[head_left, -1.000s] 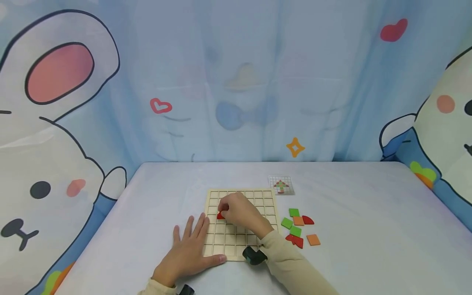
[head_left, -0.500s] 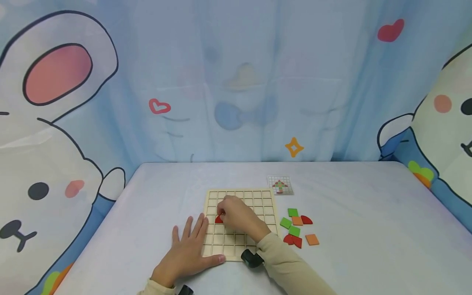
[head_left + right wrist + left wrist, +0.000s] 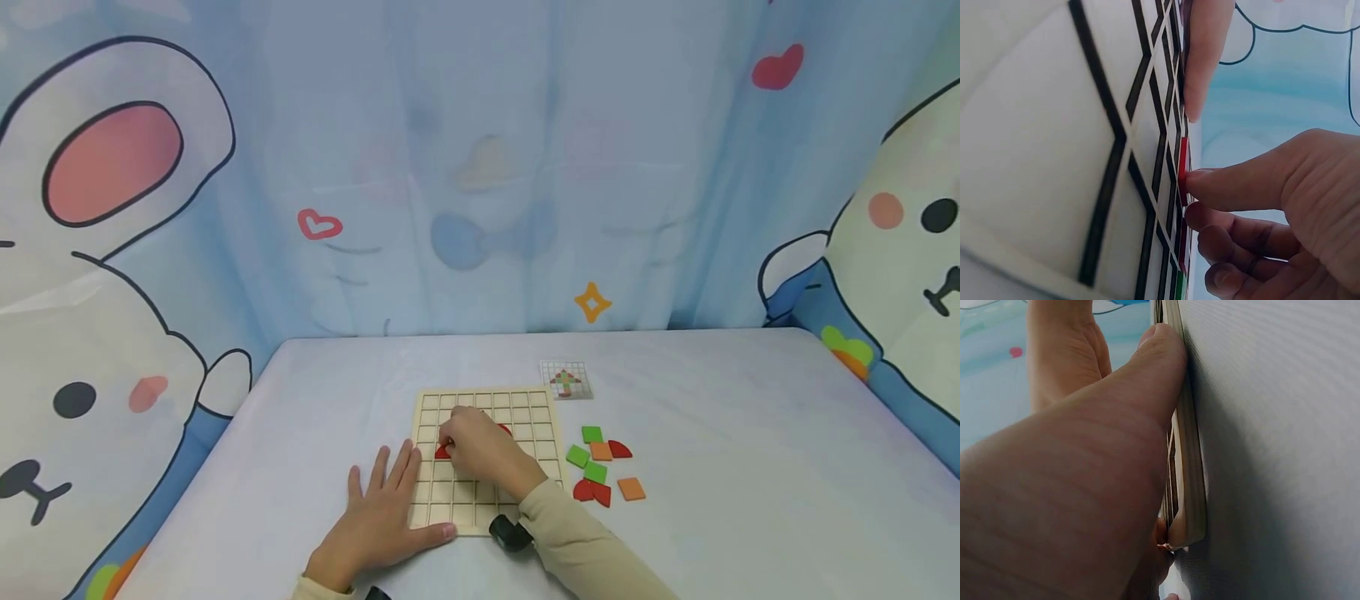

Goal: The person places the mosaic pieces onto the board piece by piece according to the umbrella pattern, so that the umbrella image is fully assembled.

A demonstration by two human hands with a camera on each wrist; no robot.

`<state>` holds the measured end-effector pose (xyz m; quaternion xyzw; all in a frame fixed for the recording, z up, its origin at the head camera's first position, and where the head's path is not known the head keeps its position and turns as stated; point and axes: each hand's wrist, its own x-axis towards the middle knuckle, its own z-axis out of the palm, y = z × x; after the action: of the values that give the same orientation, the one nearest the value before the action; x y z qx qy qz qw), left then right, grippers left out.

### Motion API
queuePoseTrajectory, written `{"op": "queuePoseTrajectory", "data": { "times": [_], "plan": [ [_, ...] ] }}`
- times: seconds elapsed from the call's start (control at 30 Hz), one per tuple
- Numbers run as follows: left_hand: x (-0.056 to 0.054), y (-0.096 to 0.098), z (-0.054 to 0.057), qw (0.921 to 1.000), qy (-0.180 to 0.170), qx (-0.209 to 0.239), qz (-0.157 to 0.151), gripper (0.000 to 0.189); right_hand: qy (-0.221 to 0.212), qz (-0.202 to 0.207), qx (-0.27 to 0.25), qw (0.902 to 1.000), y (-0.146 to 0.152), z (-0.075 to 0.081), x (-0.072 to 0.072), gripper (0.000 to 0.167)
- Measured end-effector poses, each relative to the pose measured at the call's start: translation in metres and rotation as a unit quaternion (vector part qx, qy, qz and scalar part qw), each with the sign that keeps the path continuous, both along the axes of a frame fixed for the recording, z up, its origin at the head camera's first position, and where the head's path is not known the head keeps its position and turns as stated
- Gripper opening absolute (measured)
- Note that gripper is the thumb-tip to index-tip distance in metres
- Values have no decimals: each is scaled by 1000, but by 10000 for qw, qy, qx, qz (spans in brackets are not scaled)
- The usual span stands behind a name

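Note:
A wooden grid board (image 3: pixel 536 467) lies on the white table. My left hand (image 3: pixel 378 508) is spread at its left front corner, fingers along the left edge; the thumb (image 3: pixel 1163 353) touches the front edge. My right hand (image 3: pixel 483 446) bends over the board with curled fingers, its thumb and index finger pinching a red quarter-circle piece (image 3: pixel 442 452) in a left-hand square. In the right wrist view the thumb presses against this red piece (image 3: pixel 1182 165), beside a sliver of green (image 3: pixel 1180 286). Another red piece (image 3: pixel 506 429) peeks out behind the right hand, which hides other squares.
Right of the board lie loose green squares (image 3: pixel 592 434), orange squares (image 3: pixel 632 488) and red quarter-circle pieces (image 3: pixel 619 449). A small pattern card (image 3: pixel 567 381) sits at the board's far right corner. A printed curtain (image 3: pixel 480 167) hangs behind the table.
My right hand has moved slightly nearer with thumb and finger still at the red piece, and more red shows on the board beside it. The left hand stays put; the head view has shifted a little.

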<state>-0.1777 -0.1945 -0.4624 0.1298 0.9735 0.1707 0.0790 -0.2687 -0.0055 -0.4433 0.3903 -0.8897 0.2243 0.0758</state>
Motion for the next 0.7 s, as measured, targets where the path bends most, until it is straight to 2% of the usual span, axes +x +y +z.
{"op": "queuePoseTrajectory", "data": {
  "times": [0.2,0.33,0.53,0.7],
  "plan": [
    [1,1,-2,9999,78,84,9,120,-311,-139,10,9994,8,1,4,13],
    [2,1,0,10000,84,19,21,121,-520,-226,-118,9983,20,4,4,19],
    [2,4,3,9999,-20,-25,139,123,-900,-477,-334,9942,53,12,5,34],
    [2,4,2,9998,-81,37,169,123,-1048,-606,-510,9913,88,17,4,38]
  ]
}}
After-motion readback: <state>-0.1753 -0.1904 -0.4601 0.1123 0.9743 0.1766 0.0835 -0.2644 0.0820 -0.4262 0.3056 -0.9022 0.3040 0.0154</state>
